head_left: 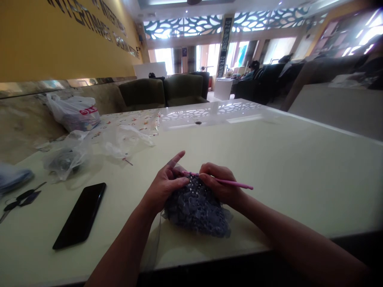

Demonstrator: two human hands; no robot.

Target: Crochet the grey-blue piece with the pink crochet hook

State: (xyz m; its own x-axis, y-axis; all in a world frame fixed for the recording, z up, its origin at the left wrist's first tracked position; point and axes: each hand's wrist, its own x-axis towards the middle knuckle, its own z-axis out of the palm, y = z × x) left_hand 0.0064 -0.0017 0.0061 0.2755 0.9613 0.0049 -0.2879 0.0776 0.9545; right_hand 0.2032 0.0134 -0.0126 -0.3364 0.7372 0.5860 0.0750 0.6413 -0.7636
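Note:
A dark grey-blue crochet piece (196, 211) with a ruffled surface hangs between my hands, just over the near part of the table. My left hand (167, 181) pinches its upper left edge between thumb and fingers, with the index finger stretched upward. In my right hand (220, 179) is a pink crochet hook (236, 183), its tip pointing left into the top edge of the piece. The right fingers also touch the work there. A thin greyish strand (158, 235) trails down from the left side of the piece toward the table edge.
A black phone (80, 215) lies left of my arm, with keys (22, 199) beyond it. Clear plastic bags (127, 139) and a white carrier bag (76, 111) occupy the left side of the pale table (299, 171). Dark green chairs (184, 89) stand behind; people sit farther back.

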